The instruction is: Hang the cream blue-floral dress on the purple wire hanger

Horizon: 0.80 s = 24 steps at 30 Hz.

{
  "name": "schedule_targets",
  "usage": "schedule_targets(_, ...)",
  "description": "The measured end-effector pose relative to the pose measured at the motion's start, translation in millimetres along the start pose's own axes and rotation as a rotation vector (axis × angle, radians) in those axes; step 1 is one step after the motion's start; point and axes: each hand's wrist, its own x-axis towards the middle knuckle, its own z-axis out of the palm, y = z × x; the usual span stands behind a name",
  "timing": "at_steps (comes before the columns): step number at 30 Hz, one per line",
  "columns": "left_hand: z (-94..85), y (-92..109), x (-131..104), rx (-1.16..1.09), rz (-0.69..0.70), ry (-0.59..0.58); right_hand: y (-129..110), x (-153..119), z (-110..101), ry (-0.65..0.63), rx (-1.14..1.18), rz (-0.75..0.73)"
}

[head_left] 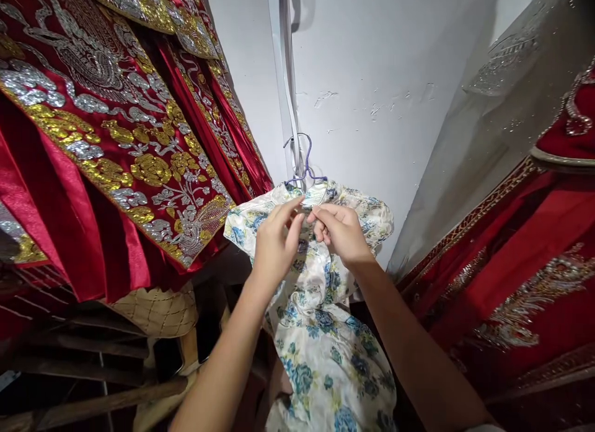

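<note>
A white dress (pixel 309 333) printed with blue, green and yellow flowers hangs in the middle of the head view, on a purple hanger (pixel 307 162). My left hand (pixel 277 237) is in front of its neckline, thumb and fingers apart, with nothing visible between them. Close beside it, my right hand (pixel 341 232) has thumb and forefinger pinched together and the other fingers curled. Whatever the pinch holds, if anything, is too small to make out. Both hands cover part of the dress's upper front.
Red garments with gold and silver sequins (pixel 153 165) hang at left. On the right are another red embellished garment (pixel 515 283) and a sheer, beaded cloth (pixel 493 128). A white pole (pixel 286 66) runs down the white wall (pixel 381 60). Wooden chair parts (pixel 106 370) stand lower left.
</note>
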Motion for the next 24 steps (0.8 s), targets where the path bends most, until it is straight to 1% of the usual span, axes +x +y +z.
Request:
schedule_targets(2,-1.8,1.5,23.1,0.077,0.093,-0.026,6.3,3.9,-0.2,0.024,-0.044,-0.031)
schedule_targets(3,-4.2,0.9,30.7,0.1,0.116,0.001,12.8,5.4,-0.9,0.049,-0.082,-0.036)
schedule_targets(4,-8.5,-1.5,36.4,0.109,0.118,0.062,21.4,6.0,-2.1,0.078,-0.125,-0.027)
schedule_targets(6,-24.0,-14.2,44.1,0.067,0.05,0.263,42.6,2.2,-5.7,0.12,-0.196,0.023)
schedule_targets(7,-34.3,-24.9,46.7,0.009,-0.034,0.39,53.3,-2.3,-7.9,0.126,-0.202,0.058)
schedule_targets(8,-45.1,-38.0,48.4,-0.083,-0.152,0.522,62.8,-8.5,-10.0,0.122,-0.186,0.095)
schedule_targets(9,-55.1,-52.7,48.7,-0.208,-0.31,0.646,70.4,-16.0,-11.6,0.116,-0.15,0.132)
schedule_targets(10,-63.0,-67.7,47.2,-0.367,-0.508,0.753,75.8,-24.4,-12.6,0.113,-0.105,0.165)
schedule_targets(11,-67.6,-81.8,43.2,-0.527,-0.71,0.824,79.1,-33.1,-12.7,0.112,-0.06,0.194)
schedule_targets(12,-68.1,-93.9,36.5,-0.605,-0.826,0.831,80.7,-41.7,-11.9,0.115,-0.019,0.218)
schedule_targets(13,-64.3,-103.0,27.0,-0.661,-0.913,0.819,81.4,-50.1,-10.4,0.119,0.016,0.235)
schedule_targets(15,-45.1,-111.4,1.1,-0.709,-1.003,0.768,82.5,-65.4,-7.3,0.127,0.077,0.254)
schedule_targets(18,-1.6,-105.0,-43.8,-0.772,-1.055,0.679,89.4,-86.0,-10.4,0.182,0.149,0.265)
schedule_targets(20,23.9,-96.3,-67.2,-0.811,-1.043,0.616,96.2,-98.8,-21.0,0.157,0.12,0.277)
schedule_targets(21,33.1,-92.2,-75.0,-0.824,-1.028,0.574,99.2,-104.7,-28.2,0.095,0.071,0.301)
schedule_targets(22,39.6,-88.4,-80.0,-0.827,-1.003,0.519,101.4,-109.9,-36.0,0.002,0.003,0.339)
schedule_targets(23,43.5,-84.7,-82.2,-0.819,-0.973,0.454,102.6,-113.9,-43.5,-0.104,-0.071,0.384)
schedule_targets(24,44.9,-80.6,-82.2,-0.804,-0.937,0.386,102.8,-116.4,-50.1,-0.185,-0.139,0.427)
